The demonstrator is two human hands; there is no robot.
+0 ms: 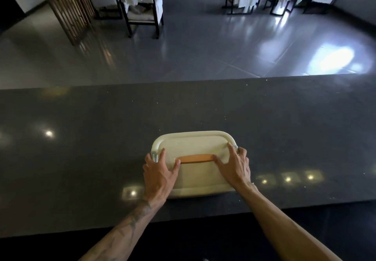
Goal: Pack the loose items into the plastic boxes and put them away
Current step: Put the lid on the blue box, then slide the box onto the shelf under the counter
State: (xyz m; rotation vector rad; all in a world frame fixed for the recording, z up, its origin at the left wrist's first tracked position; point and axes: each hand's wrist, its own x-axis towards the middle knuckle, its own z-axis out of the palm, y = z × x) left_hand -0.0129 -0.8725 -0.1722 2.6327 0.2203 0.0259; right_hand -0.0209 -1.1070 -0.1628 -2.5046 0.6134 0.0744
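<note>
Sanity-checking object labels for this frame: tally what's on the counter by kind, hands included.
Plastic box, cream, lid on: 1
Hands resting on the box: 2, left hand and right hand
Loose items in view: 0
Total: 3

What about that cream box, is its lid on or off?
On: the cream lid covers the box, orange handle flat. Side clips latched or not: cannot tell; left hand and right hand cover them.
</note>
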